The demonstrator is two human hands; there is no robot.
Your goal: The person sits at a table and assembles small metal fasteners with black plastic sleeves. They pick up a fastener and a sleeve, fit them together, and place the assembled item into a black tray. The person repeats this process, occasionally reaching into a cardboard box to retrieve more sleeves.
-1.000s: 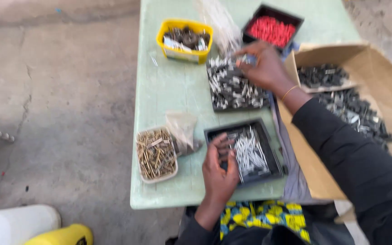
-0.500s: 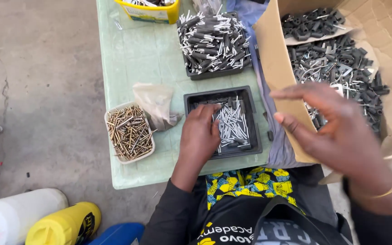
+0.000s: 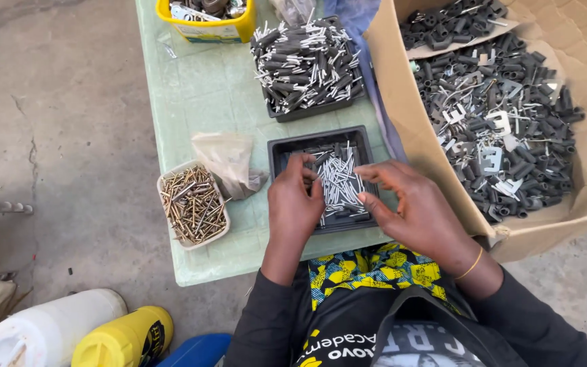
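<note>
Both hands are down over a shallow black plastic tray [image 3: 287,146] that sits at the near edge of a pale green table [image 3: 198,102], right in front of the person's lap. The tray holds a loose heap of thin silver metal pins [image 3: 338,180]; most of them lie with their long axes running away from the person, tilted a little to the right.

The left hand [image 3: 293,204] covers the tray's left half, its fingers curled down among the pins; whether they pinch one I cannot tell. The right hand [image 3: 409,211] hovers over the tray's right edge with fingers loosely bent and slightly spread, thumb pointing back toward the pins, holding nothing that shows.

There is little room to the right: the wall of a large brown cardboard box [image 3: 402,115], filled with dark grey tubes and flat metal brackets, stands just beside the right hand. Left of the left hand lie a crumpled clear plastic bag [image 3: 225,160] and a small white tub of brass-coloured screws [image 3: 193,204], near the table's front corner. Beyond the fingertips, a second black tray heaped with dark sleeved pins [image 3: 307,64] sits close behind, leaving a narrow strip of bare table between. A yellow tub [image 3: 205,28] stands at the far left.
</note>
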